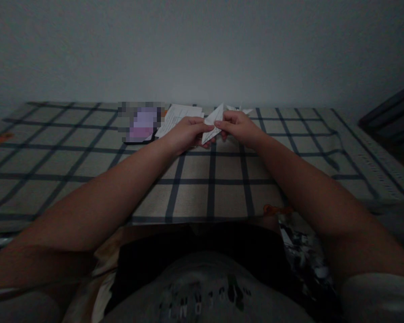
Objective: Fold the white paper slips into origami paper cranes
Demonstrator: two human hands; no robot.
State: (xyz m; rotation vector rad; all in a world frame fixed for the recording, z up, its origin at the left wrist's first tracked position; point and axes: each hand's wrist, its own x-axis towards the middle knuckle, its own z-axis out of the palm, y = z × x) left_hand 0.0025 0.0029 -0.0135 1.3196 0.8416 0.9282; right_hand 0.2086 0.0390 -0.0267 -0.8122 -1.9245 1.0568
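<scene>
Both hands hold one piece of folded white paper with pointed corners, above the far half of the table. My left hand is closed on its left edge, the thumb lying on the near face and fingertips showing beneath. From the other side my right hand pinches it between thumb and curled fingers. Just behind the right hand lies another pointed white folded paper, partly hidden. Left of the hands rest several flat printed sheets, partly covered by the left hand.
A phone-like device with a lit, blurred screen lies left of the sheets. The checked tablecloth covers the table up to the grey wall. Dark slatted furniture stands at the right, and my lap is below the near edge.
</scene>
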